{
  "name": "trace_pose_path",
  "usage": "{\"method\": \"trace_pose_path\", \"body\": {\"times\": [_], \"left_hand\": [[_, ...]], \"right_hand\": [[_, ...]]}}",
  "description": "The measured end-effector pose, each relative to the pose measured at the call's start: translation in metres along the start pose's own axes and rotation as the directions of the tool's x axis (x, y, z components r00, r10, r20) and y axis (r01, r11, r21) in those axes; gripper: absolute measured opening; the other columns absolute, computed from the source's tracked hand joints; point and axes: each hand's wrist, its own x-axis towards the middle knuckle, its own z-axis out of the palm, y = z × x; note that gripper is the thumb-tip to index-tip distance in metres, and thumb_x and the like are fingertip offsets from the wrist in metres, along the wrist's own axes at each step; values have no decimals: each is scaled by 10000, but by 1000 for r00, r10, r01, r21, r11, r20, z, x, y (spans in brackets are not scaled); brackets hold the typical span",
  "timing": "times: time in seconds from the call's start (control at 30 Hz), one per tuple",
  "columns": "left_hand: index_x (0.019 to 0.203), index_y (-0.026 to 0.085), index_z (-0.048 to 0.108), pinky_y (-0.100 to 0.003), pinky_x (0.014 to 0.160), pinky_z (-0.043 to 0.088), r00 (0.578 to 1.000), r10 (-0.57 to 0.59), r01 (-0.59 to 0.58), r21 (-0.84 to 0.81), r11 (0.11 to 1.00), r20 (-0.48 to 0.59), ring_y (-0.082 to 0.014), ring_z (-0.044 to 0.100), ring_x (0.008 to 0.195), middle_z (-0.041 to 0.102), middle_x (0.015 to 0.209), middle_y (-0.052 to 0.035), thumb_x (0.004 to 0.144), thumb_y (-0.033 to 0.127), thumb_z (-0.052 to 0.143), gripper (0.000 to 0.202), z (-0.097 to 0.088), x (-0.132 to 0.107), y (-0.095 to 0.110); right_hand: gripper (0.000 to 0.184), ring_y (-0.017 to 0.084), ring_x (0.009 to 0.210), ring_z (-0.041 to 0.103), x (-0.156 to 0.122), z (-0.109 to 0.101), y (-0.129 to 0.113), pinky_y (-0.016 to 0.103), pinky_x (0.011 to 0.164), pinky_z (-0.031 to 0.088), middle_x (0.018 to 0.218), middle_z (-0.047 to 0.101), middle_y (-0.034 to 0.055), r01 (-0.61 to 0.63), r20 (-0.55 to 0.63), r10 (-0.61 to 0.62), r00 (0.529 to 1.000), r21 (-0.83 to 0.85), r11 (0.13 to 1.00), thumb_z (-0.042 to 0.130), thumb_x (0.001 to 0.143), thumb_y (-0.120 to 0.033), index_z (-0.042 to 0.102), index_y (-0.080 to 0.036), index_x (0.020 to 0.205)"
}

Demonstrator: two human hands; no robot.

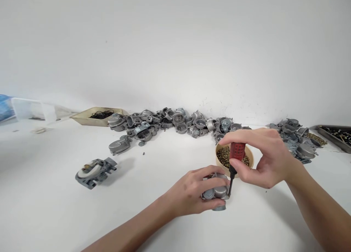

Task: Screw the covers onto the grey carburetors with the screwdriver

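Observation:
My left hand [196,190] is closed around a grey metal carburetor [220,191] on the white table, its fingers over the top and the thumb along the near side. My right hand [263,158] grips the red handle of a screwdriver [237,152] between thumb and fingers. The screwdriver stands nearly upright, its tip down at the right edge of the carburetor. Whether a screw sits under the tip is too small to tell. Just behind both hands is a round tan bowl [251,162] of small brass-coloured screws [223,155], partly covered by my right hand.
Grey metal castings [179,122] lie heaped along the wall, with another heap [301,146] at the right. One carburetor body with a white ring [94,171] lies at the left. A cream tray [82,117] holds black rings. A dark tray [333,138] of small parts is far right.

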Motion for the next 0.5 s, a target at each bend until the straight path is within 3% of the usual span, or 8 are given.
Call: {"method": "trace_pose_path", "body": {"times": [0.23, 0.5], "left_hand": [[1136, 214, 689, -285, 838, 644, 999, -18, 18, -5, 1000, 29, -209, 744, 958, 702, 1188, -110, 1006, 409, 695, 235, 1, -3, -3], [1122, 198, 700, -292, 847, 648, 999, -23, 25, -57, 998, 35, -217, 748, 974, 704, 1206, -126, 1018, 435, 679, 260, -1, -2, -3]], "right_hand": [[332, 146, 656, 656, 0, -1, 2, 241, 591, 523, 793, 703, -5, -12, 19, 12, 1000, -28, 1000, 578, 850, -117, 629, -223, 1160], [318, 125, 598, 578, 0, -3, -1, 242, 562, 488, 760, 665, -18, -22, 62, 19, 998, 45, 999, 580, 880, -108, 636, -195, 1181]]}}
